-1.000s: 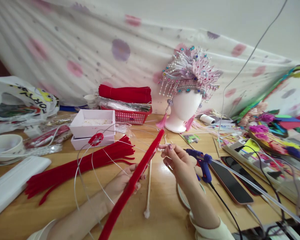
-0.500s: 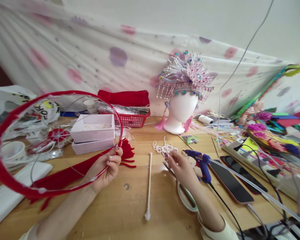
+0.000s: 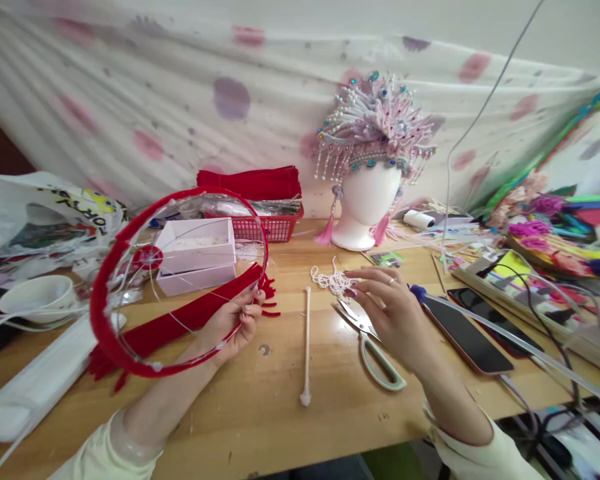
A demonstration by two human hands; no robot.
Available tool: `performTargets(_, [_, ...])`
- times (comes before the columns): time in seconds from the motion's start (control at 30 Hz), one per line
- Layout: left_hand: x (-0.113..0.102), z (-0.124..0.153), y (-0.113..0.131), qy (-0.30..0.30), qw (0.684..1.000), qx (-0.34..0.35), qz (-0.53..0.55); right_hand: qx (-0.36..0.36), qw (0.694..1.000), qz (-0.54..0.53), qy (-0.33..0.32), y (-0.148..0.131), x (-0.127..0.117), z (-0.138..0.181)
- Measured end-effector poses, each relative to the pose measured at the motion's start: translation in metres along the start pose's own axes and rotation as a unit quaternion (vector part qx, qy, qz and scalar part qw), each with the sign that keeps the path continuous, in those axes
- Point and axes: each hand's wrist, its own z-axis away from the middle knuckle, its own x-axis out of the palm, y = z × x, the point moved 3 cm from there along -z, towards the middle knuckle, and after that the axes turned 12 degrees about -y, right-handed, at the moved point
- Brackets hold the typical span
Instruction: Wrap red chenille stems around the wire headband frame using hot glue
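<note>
My left hand (image 3: pixel 237 323) is closed on the rim of a large hoop wrapped in fuzzy red material (image 3: pixel 105 313), with thin wires running across its middle. The hoop is held tilted above the table. My right hand (image 3: pixel 393 310), fingers apart and holding nothing I can see, hovers by a string of white pearl beads (image 3: pixel 334 280). Under its wrist and palm lies a pair of scissors with pale green handles (image 3: pixel 380 367), blades parted. Behind this hand the glue gun (image 3: pixel 419 293) is mostly hidden. A white stick (image 3: pixel 307 347) with a lumpy end rests between my hands.
A bundle of red fuzzy stems (image 3: pixel 180 320) lies behind the hoop, near stacked white boxes (image 3: pixel 196 260) and a red basket (image 3: pixel 275 229). A white foam head (image 3: pixel 370 200) wears a beaded pink headdress. Phones (image 3: pixel 470 337) and a power strip (image 3: pixel 40 380) flank the work area.
The hoop and my left hand have shifted slightly right in view. My right hand has moved right and its fingers have spread, showing more of the scissors and covering the glue gun.
</note>
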Motion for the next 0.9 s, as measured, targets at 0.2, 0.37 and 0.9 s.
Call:
performTargets(0.2, [0.001, -0.002, -0.004, 0.028, 0.998, -0.001, -0.053, 0.001, 0.999, -0.021, -0.043, -0.001, 0.01, -0.005])
performTargets(0.37, [0.001, -0.002, -0.007, 0.039, 0.995, -0.015, -0.09, 0.029, 0.995, -0.081, -0.056, 0.007, 0.007, -0.004])
performTargets(0.9, [-0.015, -0.007, -0.01, 0.041, 0.989, -0.019, -0.143, 0.027, 0.827, -0.539, 0.157, 0.008, 0.001, -0.035])
